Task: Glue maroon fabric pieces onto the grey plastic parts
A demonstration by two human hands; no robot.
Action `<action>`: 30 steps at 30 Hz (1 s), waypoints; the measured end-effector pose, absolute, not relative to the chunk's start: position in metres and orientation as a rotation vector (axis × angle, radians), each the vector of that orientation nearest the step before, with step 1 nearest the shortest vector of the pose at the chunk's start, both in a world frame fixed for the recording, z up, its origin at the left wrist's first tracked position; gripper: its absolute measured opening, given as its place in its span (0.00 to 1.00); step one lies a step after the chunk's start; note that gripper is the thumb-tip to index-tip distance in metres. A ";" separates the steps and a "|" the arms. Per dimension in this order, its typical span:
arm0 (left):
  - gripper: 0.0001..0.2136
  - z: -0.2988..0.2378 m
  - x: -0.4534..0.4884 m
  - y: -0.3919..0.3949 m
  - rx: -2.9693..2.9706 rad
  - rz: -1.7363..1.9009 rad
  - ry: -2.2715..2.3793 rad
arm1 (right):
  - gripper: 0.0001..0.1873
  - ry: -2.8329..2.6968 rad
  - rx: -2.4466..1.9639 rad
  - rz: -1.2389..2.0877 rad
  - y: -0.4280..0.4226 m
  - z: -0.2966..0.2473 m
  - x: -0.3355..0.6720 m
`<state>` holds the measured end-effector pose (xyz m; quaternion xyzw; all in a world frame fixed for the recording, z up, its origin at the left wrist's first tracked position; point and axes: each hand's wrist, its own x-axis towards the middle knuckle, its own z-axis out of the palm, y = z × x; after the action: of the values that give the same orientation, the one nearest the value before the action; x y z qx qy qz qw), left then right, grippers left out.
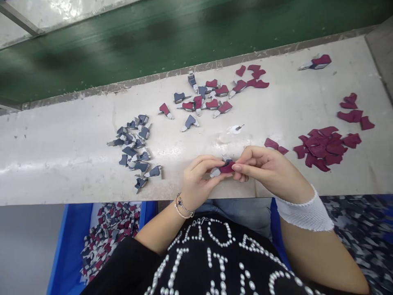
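Between my two hands, just above the near edge of the table, is a small grey plastic part with a maroon cover piece [226, 167] on it. My left hand [201, 174] grips its pale grey end between thumb and fingers. Thumb and forefinger of my right hand [260, 166] pinch the right end of the maroon cover. Right of that hand lies a heap of loose maroon covers [325, 145], with two more covers [275, 145] close to the knuckles. To the left sits a cluster of dark grey parts [132, 143] without maroon covers.
Parts with maroon covers [212, 104] lie at the middle back, mixed with grey ones. One larger part [317, 62] rests at the back right. A blue bin [61, 250] of mixed parts stands below left; dark parts [359, 233] fill the lower right. A green strip [172, 37] runs behind the table.
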<state>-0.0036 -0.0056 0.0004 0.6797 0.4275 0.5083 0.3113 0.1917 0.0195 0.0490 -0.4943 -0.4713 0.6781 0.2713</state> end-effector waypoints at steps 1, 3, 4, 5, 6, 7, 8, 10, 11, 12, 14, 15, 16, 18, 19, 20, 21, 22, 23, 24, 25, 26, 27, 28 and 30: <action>0.13 0.000 -0.003 -0.006 1.794 1.342 1.130 | 0.15 -1.269 -1.327 1.827 0.020 0.049 0.192; 0.13 0.001 -0.003 -0.005 1.806 1.345 1.129 | 0.15 -1.274 -1.323 1.826 0.019 0.048 0.192; 0.13 0.001 -0.003 -0.005 1.814 1.347 1.128 | 0.15 -1.278 -1.326 1.822 0.019 0.048 0.192; 0.13 0.001 -0.003 -0.005 1.822 1.349 1.127 | 0.14 -1.282 -1.330 1.814 0.019 0.047 0.192; 0.13 0.001 -0.003 -0.005 1.830 1.352 1.128 | 0.14 -1.287 -1.336 1.804 0.018 0.047 0.191; 0.13 0.001 -0.003 -0.005 1.837 1.354 1.130 | 0.14 -1.291 -1.342 1.793 0.018 0.047 0.191; 0.13 0.001 -0.003 -0.005 1.843 1.356 1.134 | 0.14 -1.295 -1.349 1.782 0.018 0.047 0.190; 0.13 0.000 -0.004 -0.004 1.857 1.360 1.141 | 0.14 -1.298 -1.358 1.766 0.017 0.047 0.189; 0.13 0.000 -0.004 -0.004 1.865 1.368 1.141 | 0.14 -1.299 -1.363 1.761 0.017 0.046 0.189; 0.12 0.000 -0.004 -0.004 1.873 1.376 1.139 | 0.14 -1.305 -1.368 1.756 0.017 0.046 0.188; 0.12 -0.001 -0.004 -0.003 1.885 1.392 1.130 | 0.15 -1.328 -1.378 1.743 0.016 0.046 0.187; 0.12 -0.001 -0.005 -0.003 1.887 1.400 1.124 | 0.15 -1.343 -1.388 1.731 0.016 0.046 0.187; 0.12 -0.001 -0.005 -0.003 1.885 1.404 1.120 | 0.16 -1.352 -1.402 1.716 0.015 0.047 0.186; 0.12 -0.001 -0.005 -0.003 1.876 1.399 1.111 | 0.18 -1.360 -1.436 1.688 0.015 0.047 0.186; 0.12 -0.001 -0.006 -0.003 1.864 1.389 1.107 | 0.18 -1.365 -1.453 1.680 0.015 0.048 0.186; 0.12 -0.001 -0.006 -0.003 1.846 1.377 1.101 | 0.19 -1.372 -1.467 1.678 0.014 0.048 0.187; 0.12 -0.001 -0.007 -0.004 1.822 1.363 1.094 | 0.19 -1.379 -1.474 1.687 0.014 0.048 0.187; 0.12 0.000 -0.007 -0.004 1.794 1.351 1.084 | 0.19 -1.385 -1.474 1.703 0.015 0.048 0.188; 0.13 0.000 -0.008 -0.005 1.765 1.340 1.071 | 0.19 -1.391 -1.468 1.720 0.015 0.048 0.188; 0.13 0.000 -0.008 -0.005 1.737 1.332 1.054 | 0.18 -1.404 -1.449 1.735 0.015 0.047 0.188; 0.13 0.001 -0.009 -0.006 1.715 1.326 1.034 | 0.17 -1.428 -1.417 1.747 0.016 0.047 0.188; 0.13 0.002 -0.009 -0.006 1.698 1.320 1.014 | 0.16 -1.461 -1.377 1.754 0.016 0.047 0.188; 0.13 0.002 -0.009 -0.007 1.689 1.317 0.998 | 0.15 -1.498 -1.338 1.755 0.017 0.047 0.187; 0.13 0.003 -0.009 -0.007 1.688 1.317 0.986 | 0.15 -1.531 -1.306 1.751 0.018 0.047 0.186; 0.12 0.004 -0.008 -0.007 1.710 1.326 0.982 | 0.16 -1.565 -1.275 1.745 0.019 0.049 0.185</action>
<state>-0.0078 -0.0070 0.0036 0.6675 0.3834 0.5177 0.3734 0.1851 0.0189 0.0492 -0.4644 -0.5702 0.6358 0.2344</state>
